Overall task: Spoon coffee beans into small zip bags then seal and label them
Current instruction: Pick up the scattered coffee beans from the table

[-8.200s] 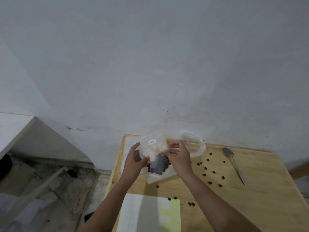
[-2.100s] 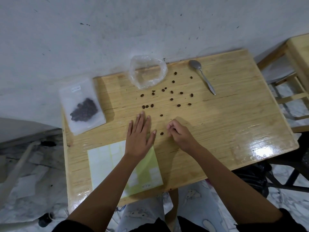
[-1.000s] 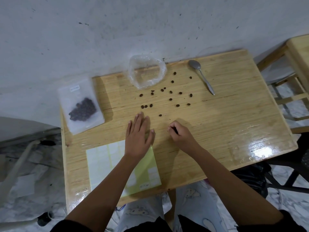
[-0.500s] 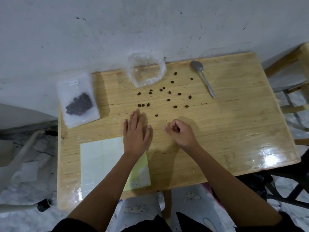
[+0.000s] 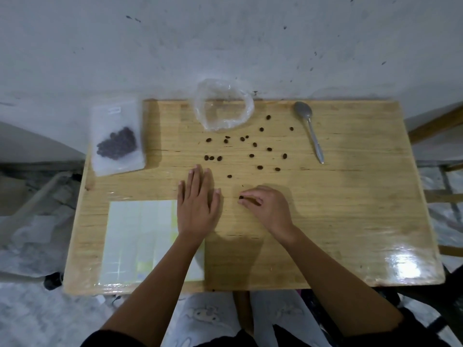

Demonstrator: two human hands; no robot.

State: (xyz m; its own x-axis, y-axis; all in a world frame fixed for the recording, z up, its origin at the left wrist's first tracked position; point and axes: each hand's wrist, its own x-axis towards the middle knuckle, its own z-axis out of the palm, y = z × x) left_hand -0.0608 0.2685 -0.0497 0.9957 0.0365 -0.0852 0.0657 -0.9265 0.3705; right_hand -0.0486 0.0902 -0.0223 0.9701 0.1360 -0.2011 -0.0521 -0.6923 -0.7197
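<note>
A labelled zip bag (image 5: 117, 139) with coffee beans inside lies at the table's far left corner, overhanging the edge. Several loose coffee beans (image 5: 251, 155) are scattered across the middle of the wooden table (image 5: 350, 209). My left hand (image 5: 198, 204) rests flat on the table, fingers straight, its heel over the edge of the label sheet (image 5: 140, 241). My right hand (image 5: 265, 206) is curled beside it and pinches a single bean (image 5: 241, 197) at its fingertips. A metal spoon (image 5: 309, 128) lies at the far right. An empty open clear plastic bag (image 5: 223, 106) sits against the wall.
A grey wall runs along the table's far edge. A wooden stool or chair (image 5: 436, 126) stands to the right of the table. Rubble and sacks lie on the floor at the left.
The labelled bag, held in both hands 8 seconds ago, now lies at the table's left corner. My right hand has picked a bean off the table; my left hand stays flat.
</note>
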